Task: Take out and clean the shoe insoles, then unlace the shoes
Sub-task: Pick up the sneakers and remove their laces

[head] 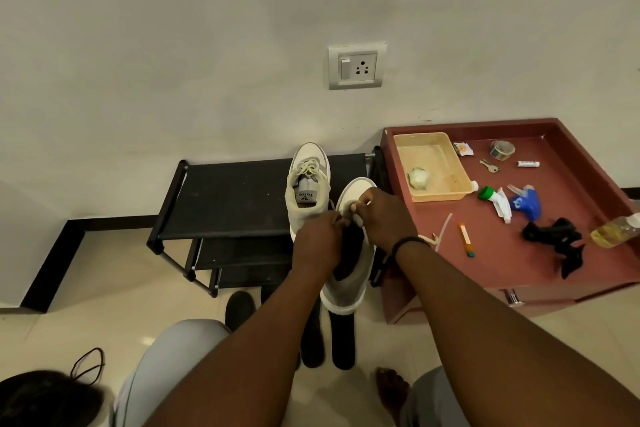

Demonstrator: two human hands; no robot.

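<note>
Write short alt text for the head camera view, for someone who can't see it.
Both hands, left hand and right hand, work at the lace of a pale sneaker held over a black shoe rack, where its mate stands still laced. Two dark insoles lie on the floor below.

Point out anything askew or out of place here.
The near shoe overhangs the black rack's front edge, while both hands work at its laces. Two dark insoles lie on the floor below. A clear bottle lies tipped on the red table.
</note>
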